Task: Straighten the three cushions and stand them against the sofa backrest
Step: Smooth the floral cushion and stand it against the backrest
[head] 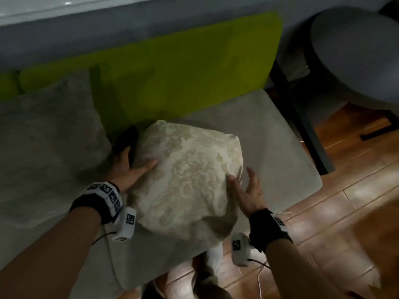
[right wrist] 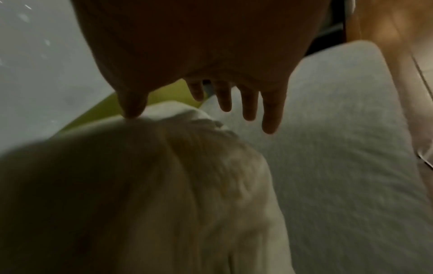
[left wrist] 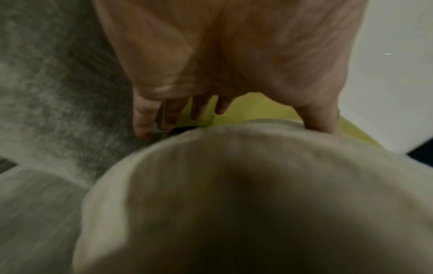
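Observation:
A cream floral cushion (head: 187, 175) lies tilted on the grey sofa seat (head: 274, 147), its near corner hanging over the front edge. My left hand (head: 133, 167) holds its left edge, thumb on top and fingers down the side; in the left wrist view the thumb (left wrist: 321, 120) presses into the cushion (left wrist: 234, 185). My right hand (head: 246, 188) is at the right edge with fingers spread, and only its thumb (right wrist: 132, 107) touches the cushion (right wrist: 164, 176). A grey cushion (head: 49, 130) leans on the green backrest (head: 183, 67) at the left.
A small dark object (head: 127, 137) lies on the seat between the two cushions. A round grey seat or table (head: 356, 57) on dark legs stands right of the sofa. Wooden floor (head: 345, 212) runs along the front and right; my legs (head: 211, 266) stand at the sofa's edge.

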Demonstrator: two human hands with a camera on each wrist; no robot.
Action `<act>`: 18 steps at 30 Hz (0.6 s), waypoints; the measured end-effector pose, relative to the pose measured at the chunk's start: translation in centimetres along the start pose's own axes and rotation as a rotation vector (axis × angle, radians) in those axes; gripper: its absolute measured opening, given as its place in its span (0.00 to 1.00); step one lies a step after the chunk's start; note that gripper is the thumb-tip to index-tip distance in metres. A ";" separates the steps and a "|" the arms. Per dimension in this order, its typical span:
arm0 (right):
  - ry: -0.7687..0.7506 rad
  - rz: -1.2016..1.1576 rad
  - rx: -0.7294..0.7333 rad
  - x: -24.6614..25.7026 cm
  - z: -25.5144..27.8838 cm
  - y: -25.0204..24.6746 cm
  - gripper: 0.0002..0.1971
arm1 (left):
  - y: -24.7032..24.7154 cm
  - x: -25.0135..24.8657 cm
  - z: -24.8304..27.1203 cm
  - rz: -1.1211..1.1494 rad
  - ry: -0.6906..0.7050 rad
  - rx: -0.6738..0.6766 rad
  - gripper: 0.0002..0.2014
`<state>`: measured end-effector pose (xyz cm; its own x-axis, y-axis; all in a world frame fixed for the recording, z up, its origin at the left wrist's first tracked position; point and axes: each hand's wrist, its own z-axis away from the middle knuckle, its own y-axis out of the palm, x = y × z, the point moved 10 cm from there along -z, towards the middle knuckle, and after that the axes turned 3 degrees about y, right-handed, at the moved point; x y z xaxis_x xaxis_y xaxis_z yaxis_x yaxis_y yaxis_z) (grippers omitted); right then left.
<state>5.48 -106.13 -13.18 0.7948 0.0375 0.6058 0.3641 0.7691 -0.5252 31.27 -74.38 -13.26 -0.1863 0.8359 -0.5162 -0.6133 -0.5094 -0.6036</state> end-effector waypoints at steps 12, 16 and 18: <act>0.094 -0.156 0.152 2.0 -2.2 -2.6 0.41 | 3.6 -4.1 4.1 0.376 -0.045 0.044 0.50; 0.042 -0.034 0.162 4.5 -5.6 -6.5 0.42 | 5.4 -5.1 4.9 0.429 0.003 0.016 0.51; -0.010 0.007 0.163 5.9 -7.2 -7.9 0.41 | 6.5 -5.7 5.6 0.480 0.023 -0.002 0.47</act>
<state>10.80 -116.58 -9.80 0.7918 0.0485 0.6088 0.2748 0.8619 -0.4261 24.09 -81.36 -10.84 -0.4307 0.5018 -0.7501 -0.4612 -0.8368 -0.2950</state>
